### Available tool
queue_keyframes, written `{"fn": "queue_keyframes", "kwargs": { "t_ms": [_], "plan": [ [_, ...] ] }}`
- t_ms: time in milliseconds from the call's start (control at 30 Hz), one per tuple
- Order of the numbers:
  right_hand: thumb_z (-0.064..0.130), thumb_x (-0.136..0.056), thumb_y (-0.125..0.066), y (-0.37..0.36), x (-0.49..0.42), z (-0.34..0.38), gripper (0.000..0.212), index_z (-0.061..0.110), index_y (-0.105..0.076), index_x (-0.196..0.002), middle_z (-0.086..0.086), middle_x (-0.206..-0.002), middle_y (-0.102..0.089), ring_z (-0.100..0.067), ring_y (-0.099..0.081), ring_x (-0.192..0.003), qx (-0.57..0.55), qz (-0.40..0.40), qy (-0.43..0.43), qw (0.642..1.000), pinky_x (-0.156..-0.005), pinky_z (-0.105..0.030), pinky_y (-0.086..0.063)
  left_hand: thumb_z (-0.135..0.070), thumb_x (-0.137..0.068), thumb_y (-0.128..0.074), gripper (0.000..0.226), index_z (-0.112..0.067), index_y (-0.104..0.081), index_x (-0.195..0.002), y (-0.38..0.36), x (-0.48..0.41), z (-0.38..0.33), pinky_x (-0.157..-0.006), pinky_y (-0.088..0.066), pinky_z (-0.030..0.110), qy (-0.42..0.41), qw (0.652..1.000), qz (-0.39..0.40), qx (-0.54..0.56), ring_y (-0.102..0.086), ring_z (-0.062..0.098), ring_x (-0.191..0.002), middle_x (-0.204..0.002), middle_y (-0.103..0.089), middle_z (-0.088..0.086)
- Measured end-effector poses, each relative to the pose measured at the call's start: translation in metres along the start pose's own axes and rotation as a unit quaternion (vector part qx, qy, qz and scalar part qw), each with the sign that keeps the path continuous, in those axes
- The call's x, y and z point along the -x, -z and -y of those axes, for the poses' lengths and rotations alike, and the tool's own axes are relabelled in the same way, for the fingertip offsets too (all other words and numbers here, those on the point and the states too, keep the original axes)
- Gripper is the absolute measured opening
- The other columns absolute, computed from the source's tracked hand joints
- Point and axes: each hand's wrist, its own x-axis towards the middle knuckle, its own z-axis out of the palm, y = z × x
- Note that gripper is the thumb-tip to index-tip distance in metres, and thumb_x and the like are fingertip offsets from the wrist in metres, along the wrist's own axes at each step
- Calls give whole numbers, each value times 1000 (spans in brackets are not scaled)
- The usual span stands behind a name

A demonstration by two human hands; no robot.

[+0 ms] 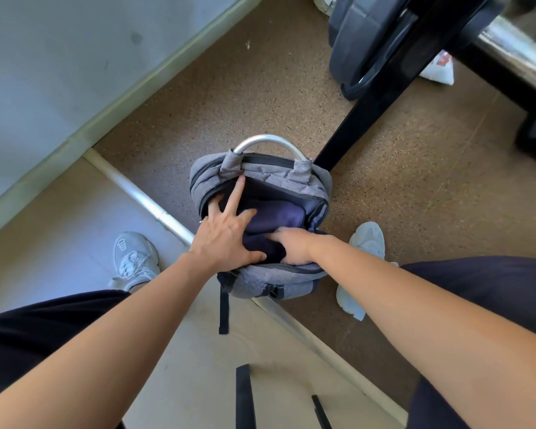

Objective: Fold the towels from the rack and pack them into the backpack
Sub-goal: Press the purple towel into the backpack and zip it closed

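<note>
Head view, looking down. We take the grey backpack [251,283] as our landmark: it stands upright on the speckled brown floor [229,88] with its main compartment unzipped and gaping toward the camera. Inside that compartment lies a dark navy towel [279,212], folded and filling most of the opening. The left hand [226,233] rests flat on the towel at the left side of the opening, its fingers straight and spread apart, with the index finger reaching to the far rim of the backpack. The right hand [294,247] enters the opening from the near right side and touches the towel; its fingers are blurred and partly sunk in the cloth, so we cannot tell whether they are apart or curled. A curved silver handle [266,139] arches over the far edge of the backpack, threaded through two grey loops, and a black strap [224,311] hangs from its near left corner. One pale shoe [135,258] stands to the left of the backpack and another [365,243] to its right. A black post [369,106] rises just beyond the backpack's far right corner, with a dark weight plate [362,41] and a chrome bar [514,48] farther beyond it. A pale mat [59,227] lies to the left of the backpack.
</note>
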Motion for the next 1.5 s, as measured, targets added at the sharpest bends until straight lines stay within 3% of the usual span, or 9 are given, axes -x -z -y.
{"fn": "queue_keyframes", "kwargs": {
  "t_ms": [133, 200, 300, 367, 500, 700, 933, 1133, 1500],
  "plan": [
    [20, -82, -75, 5, -2, -2, 72, 21, -46, -148, -10, -141, -57, -31, -55, -126, -37, -1, -3, 999, -103, -46, -47, -59, -74, -79, 82, -28, -52, -144, 2, 2, 4, -91, -53, 50, -1, 1000, -16, 13, -39, 45, -130, -171, 16, -6],
    [23, -83, -75, 9, 3, -5, 62, 23, -53, -141, -7, -131, -58, -31, -56, -121, -17, -63, 24, 998, -96, -44, -49, -50, -77, -80, 64, -24, -63, -134, 8, 4, 7, -88, -55, 49, -8, 998, -53, 17, -49, 41, -124, -172, -9, -2],
    [36, -83, -77, 16, 13, -6, 77, 28, -39, -149, -3, -143, -42, -29, -44, -129, 132, -173, 70, 974, -99, -47, -47, -38, -76, -79, 46, -19, -73, -117, 23, 14, 14, -81, -55, 46, -7, 995, -103, -9, -67, 38, -103, -142, -59, 7],
    [48, -80, -77, 21, 11, -3, 96, 32, -22, -157, -3, -162, -21, -32, -28, -143, 229, -184, 111, 950, -108, -49, -40, -33, -69, -84, 48, -17, -74, -113, 36, 25, 21, -76, -53, 45, 10, 991, -119, -60, -69, 38, -90, -126, -67, 7],
    [63, -84, -67, 23, -12, 9, 104, 42, 2, -159, 5, -169, 9, -37, -2, -154, 294, -108, 119, 942, -115, -63, -24, -44, -49, -94, 86, -22, -65, -127, 56, 41, 36, -83, -49, 51, -17, 978, -105, -182, -55, 44, -112, -132, -61, 7],
    [54, -89, -65, -2, -51, 15, 92, 52, -2, -156, 12, -166, 25, -36, 14, -154, 259, 25, 8, 965, -111, -75, -16, -73, -34, -87, 145, -24, -31, -158, 65, 37, 50, -90, -49, 53, -20, 977, -23, -211, -39, 48, -135, -157, -38, 0],
    [36, -89, -70, 0, -71, 23, 95, 51, -5, -156, 11, -167, 19, -37, 13, -153, 224, 36, -13, 974, -110, -78, -16, -70, -42, -87, 150, -31, -6, -162, 62, 22, 52, -89, -55, 48, -11, 990, 25, -141, -40, 37, -130, -163, -8, 0],
    [27, -77, -81, 4, -36, 18, 86, 21, -32, -147, -10, -145, -32, -38, -42, -126, 211, -150, -106, 960, -87, -50, -47, -63, -42, -90, 145, -29, -15, -161, 61, 20, 53, -83, -56, 48, -15, 994, 0, -111, -44, 37, -122, -161, -13, 1],
    [27, -78, -83, -10, -66, -16, 94, 20, -23, -150, -22, -143, -34, -47, -50, -127, 44, -40, -179, 982, -97, -51, -50, -59, -51, -90, 135, -30, -17, -161, 58, 18, 54, -88, -54, 47, -22, 997, -10, -66, -38, 36, -134, -163, -9, 0]
  ]
}}
